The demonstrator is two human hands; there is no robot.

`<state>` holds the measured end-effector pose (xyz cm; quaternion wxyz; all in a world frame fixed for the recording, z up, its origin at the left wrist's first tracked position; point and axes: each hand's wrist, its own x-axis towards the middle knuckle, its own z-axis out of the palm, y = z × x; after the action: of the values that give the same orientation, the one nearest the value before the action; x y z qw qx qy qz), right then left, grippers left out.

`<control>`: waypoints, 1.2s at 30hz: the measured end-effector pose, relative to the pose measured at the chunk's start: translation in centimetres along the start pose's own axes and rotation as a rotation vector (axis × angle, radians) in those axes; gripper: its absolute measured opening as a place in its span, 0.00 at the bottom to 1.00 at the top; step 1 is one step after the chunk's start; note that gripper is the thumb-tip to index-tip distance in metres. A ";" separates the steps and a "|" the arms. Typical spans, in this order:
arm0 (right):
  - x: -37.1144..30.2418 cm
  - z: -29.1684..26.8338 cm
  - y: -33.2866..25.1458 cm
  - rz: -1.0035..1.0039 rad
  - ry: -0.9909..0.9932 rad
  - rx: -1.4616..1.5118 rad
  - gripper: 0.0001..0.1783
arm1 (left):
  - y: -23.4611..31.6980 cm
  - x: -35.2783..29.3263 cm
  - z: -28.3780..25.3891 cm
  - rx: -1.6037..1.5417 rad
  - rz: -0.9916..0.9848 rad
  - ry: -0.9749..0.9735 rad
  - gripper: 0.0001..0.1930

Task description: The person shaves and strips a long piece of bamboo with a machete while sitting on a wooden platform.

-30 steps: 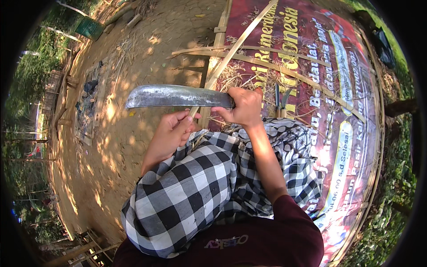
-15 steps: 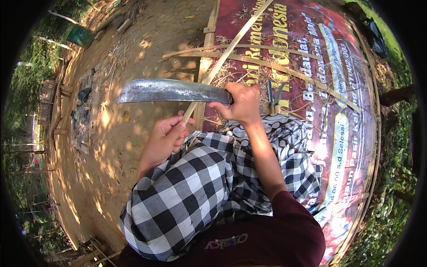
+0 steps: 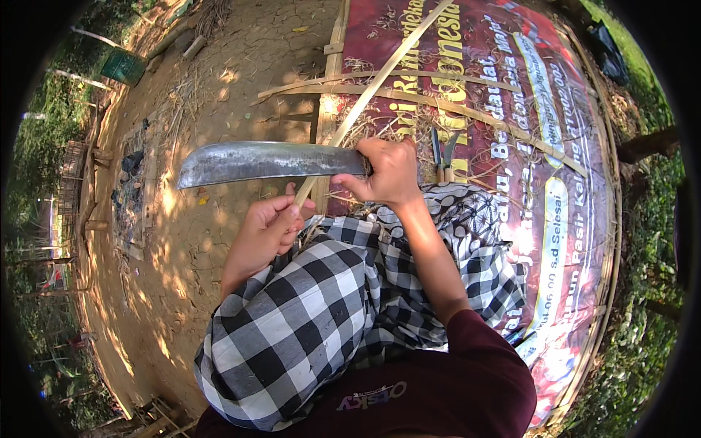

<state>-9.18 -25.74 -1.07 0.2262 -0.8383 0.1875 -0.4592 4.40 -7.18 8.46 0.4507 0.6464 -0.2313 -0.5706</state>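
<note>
My right hand [image 3: 388,174] is closed round the handle of a machete [image 3: 270,162], its handle mostly hidden in the fist. The broad, dark steel blade points left and lies across a long pale bamboo strip [image 3: 380,77]. Whether the edge touches the strip cannot be made out. Below the blade, my left hand [image 3: 264,228] pinches the strip's near end between thumb and fingers. From there the strip slants away to the upper right, over the red banner. A black-and-white checked cloth [image 3: 292,321] covers my lap under both hands.
Two small knives [image 3: 441,164] lie right of my right hand on the printed red banner [image 3: 504,131], among curled shavings. More bamboo strips [image 3: 467,109] cross the banner. Bare cracked earth [image 3: 241,95] spreads to the left, with a green basket [image 3: 123,67] at the far left.
The machete has shifted slightly left and down along the strip, its tip dipping lower. My left hand keeps its pinch. The whole view has shifted a little.
</note>
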 end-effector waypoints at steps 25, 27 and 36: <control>-0.3 0.7 0.1 -0.076 0.031 -0.058 0.33 | -0.1 -0.5 -0.4 -0.012 0.047 0.017 0.14; -0.3 0.6 1.7 0.024 0.097 -0.073 0.33 | -0.1 -0.5 -0.5 0.000 0.069 0.023 0.14; -0.4 -1.3 5.3 0.286 0.186 0.030 0.29 | 0.1 -0.5 -0.1 0.019 0.032 0.012 0.14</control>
<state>-11.07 -30.17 -3.63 0.2832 -0.7535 0.3182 -0.5008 4.38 -6.85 8.83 0.4551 0.6501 -0.2444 -0.5572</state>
